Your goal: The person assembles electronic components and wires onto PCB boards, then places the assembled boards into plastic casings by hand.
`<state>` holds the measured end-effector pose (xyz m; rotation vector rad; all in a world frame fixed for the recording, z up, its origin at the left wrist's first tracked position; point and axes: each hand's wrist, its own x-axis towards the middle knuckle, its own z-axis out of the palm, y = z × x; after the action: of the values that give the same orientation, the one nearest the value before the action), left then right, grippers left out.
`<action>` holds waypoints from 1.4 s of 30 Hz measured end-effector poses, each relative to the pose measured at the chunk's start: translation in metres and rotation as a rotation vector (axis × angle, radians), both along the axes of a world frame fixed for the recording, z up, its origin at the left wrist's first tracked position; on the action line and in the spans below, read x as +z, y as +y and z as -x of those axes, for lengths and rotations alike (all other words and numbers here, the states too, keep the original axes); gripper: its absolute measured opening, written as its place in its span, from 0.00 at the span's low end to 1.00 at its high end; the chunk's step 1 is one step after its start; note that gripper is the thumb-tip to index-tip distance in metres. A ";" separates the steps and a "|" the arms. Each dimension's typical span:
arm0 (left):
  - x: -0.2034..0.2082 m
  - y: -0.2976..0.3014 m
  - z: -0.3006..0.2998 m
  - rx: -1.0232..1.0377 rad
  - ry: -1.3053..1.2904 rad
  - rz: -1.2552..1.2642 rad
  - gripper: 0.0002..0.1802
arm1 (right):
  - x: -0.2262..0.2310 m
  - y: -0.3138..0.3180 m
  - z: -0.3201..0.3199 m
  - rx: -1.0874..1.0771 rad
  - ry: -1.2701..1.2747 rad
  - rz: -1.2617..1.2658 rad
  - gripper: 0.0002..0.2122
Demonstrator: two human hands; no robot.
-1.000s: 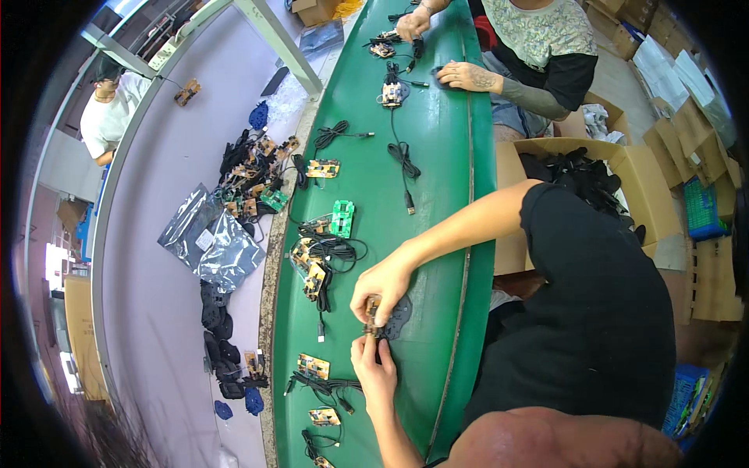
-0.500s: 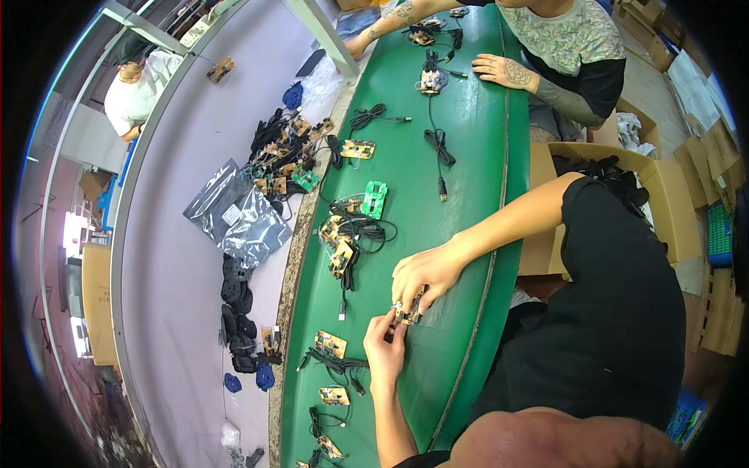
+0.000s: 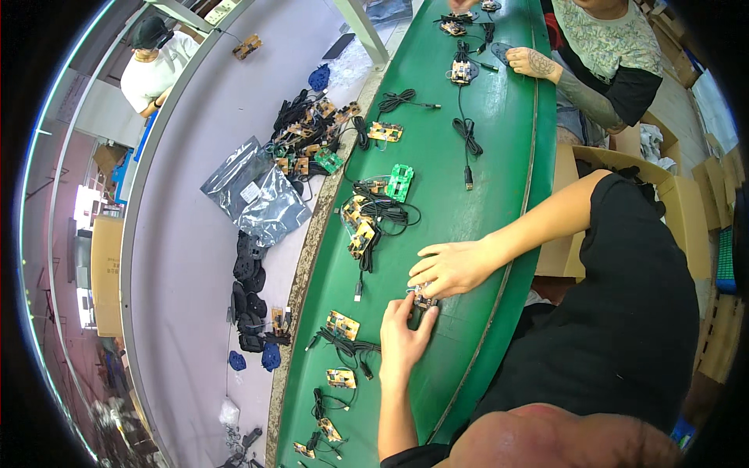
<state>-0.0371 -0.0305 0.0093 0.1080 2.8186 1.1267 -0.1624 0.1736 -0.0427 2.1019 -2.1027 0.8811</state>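
Note:
Both my hands meet over the green conveyor belt (image 3: 491,257), at a small dark piece with a circuit board on it (image 3: 424,302). My left hand (image 3: 402,343) pinches its near side between thumb and fingers. From above, my right hand (image 3: 452,269) curls its fingertips onto the far end, covering part of it. Just left of my hands lie tan circuit boards with coiled black cables (image 3: 360,234) and a green circuit board (image 3: 400,182). Closer to the lower edge, another tan board (image 3: 342,325) rests beside a black cable (image 3: 347,343).
A pale side table (image 3: 183,257) carries a silver bag (image 3: 261,199), a heap of boards and cables (image 3: 300,140) and black plastic shells (image 3: 250,288). A metal post (image 3: 363,31) rises at the belt's edge. Across the top, a co-worker's tattooed hand (image 3: 534,64) touches the belt. Cardboard boxes (image 3: 683,210) stand right.
The whole view has shifted, moving the scene slightly rightward. My right fingers have spread and lie flatter over the piece; more of its dark body shows. The co-worker's far arm has drawn back from the side table.

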 end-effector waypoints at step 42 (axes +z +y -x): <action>-0.005 0.031 -0.015 -0.024 0.091 0.420 0.25 | 0.031 0.005 -0.018 -0.309 -0.584 -0.335 0.09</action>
<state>-0.0223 0.0009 0.0042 0.1595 3.0528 0.5169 -0.1444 0.1787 -0.0119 1.6901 -2.9443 1.2883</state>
